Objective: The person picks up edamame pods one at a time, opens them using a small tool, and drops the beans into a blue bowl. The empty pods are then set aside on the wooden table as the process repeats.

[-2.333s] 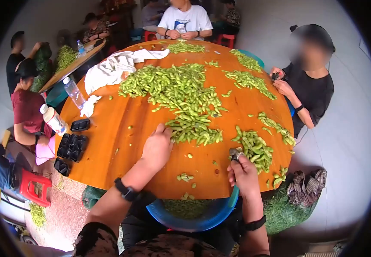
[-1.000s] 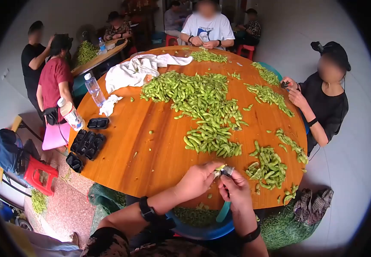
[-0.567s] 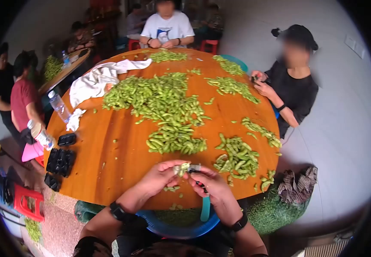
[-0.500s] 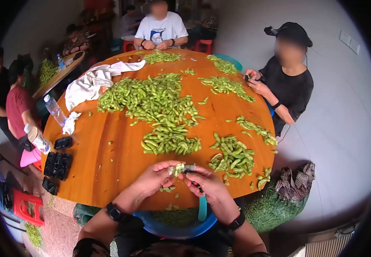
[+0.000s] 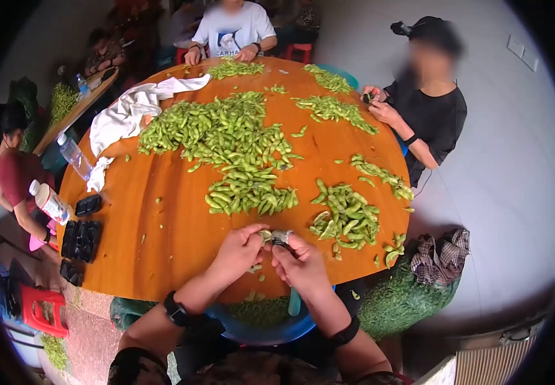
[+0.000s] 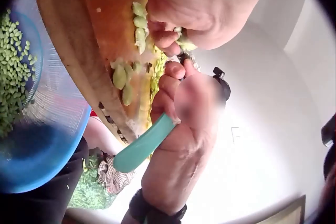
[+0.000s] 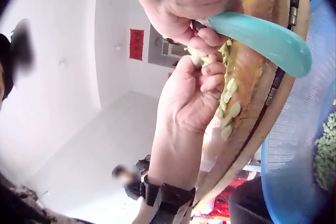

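My left hand (image 5: pixel 236 253) pinches a green soybean pod (image 5: pixel 265 237) between thumb and fingers, just above the table's near edge. Close against it, my right hand (image 5: pixel 306 265) grips a tool with a curved teal handle (image 7: pixel 262 40); a grey, metallic-looking end (image 5: pixel 281 238) shows by the fingertips at the pod. Fingers cover most of the pod and the tool's working end. Below both hands, a blue basin (image 6: pixel 58 134) holds many shelled beans (image 6: pixel 13 50). Several pale beans or pod pieces (image 6: pixel 122 77) lie on the table beside the hands.
A large heap of pods (image 5: pixel 220 135) covers the middle of the wooden table (image 5: pixel 123 237); a smaller pile (image 5: pixel 348 218) lies at right. Black trays (image 5: pixel 81 240), bottles (image 5: pixel 51 202) and a white cloth (image 5: pixel 123 119) stand left. A person (image 5: pixel 435 109) sits at the right.
My left hand has come from the pod heap to my right hand, carrying a pod. The right hand has moved inward to meet it with the tool. The head view has shifted.
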Motion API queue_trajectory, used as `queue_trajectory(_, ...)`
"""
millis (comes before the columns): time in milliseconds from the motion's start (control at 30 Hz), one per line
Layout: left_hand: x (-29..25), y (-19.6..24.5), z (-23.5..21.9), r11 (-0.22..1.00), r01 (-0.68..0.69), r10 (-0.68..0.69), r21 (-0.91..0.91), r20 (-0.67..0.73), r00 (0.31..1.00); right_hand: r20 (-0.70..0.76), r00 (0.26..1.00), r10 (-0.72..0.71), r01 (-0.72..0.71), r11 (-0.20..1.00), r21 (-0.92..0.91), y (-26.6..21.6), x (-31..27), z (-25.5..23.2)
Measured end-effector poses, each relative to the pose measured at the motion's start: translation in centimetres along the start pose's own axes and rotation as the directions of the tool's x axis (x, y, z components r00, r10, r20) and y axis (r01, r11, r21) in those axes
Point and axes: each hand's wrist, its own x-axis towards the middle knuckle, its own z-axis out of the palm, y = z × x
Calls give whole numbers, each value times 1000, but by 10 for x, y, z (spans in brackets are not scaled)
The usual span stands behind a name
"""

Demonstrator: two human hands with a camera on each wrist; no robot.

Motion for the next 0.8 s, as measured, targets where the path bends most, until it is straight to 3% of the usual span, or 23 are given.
queue_trajectory(167, -4, 4, -5, 987, 81, -72, -141, 67, 995, -14, 999, 42, -42, 999, 30, -4, -2, -3)
queue_trajectory(233, -2, -1, -11, 999, 19, -11, -38, 196, 981, -5, 999, 32, -32, 999, 30, -5, -5, 0)
queue_trajectory(367, -11, -1, -12, 995, -28, 17, 93, 121, 992, -66, 998, -24, 27, 999, 47, 0, -8, 1)
queue_trajectory(433, -26, 10, -12, 812, -275, 286, 514, 59, 956, -153, 987, -39, 52, 995, 83, -3, -6, -12)
queue_trajectory(467, -32, 12, -15, 811, -274, 287, 517, 57, 956, -194, 981, -28, 47, 994, 95, -7, -4, -23)
queue_trajectory(500, -39, 13, -18, 713, -338, 322, 614, 141, 936, -228, 973, -14, 30, 997, 68, -12, -1, -35)
queue_trajectory(533, -44, 11, -21, 601, -400, 344, 692, 229, 911, -263, 965, 0, 11, 999, 42, -15, 1, -47)
queue_trajectory(567, -46, 8, -22, 351, -480, 432, 804, 316, 845, -281, 959, -24, 22, 1000, -11, -11, 3, -59)
queue_trajectory(600, -47, 11, -24, 350, -479, 432, 805, 315, 845, -297, 954, -50, 33, 997, -65, -8, 6, -67)
queue_trajectory(667, -45, 24, -33, 234, -442, 481, 866, 292, 827, -296, 954, -46, 28, 998, -65, -10, 6, -73)
queue_trajectory(767, -3, 30, -71, 110, -347, 646, 931, 198, 737, -260, 965, -27, 9, 998, -68, -6, 4, -72)
queue_trajectory(800, 8, 29, -83, 109, -346, 647, 932, 198, 737, -260, 965, -27, 10, 998, -68, -7, 3, -68)
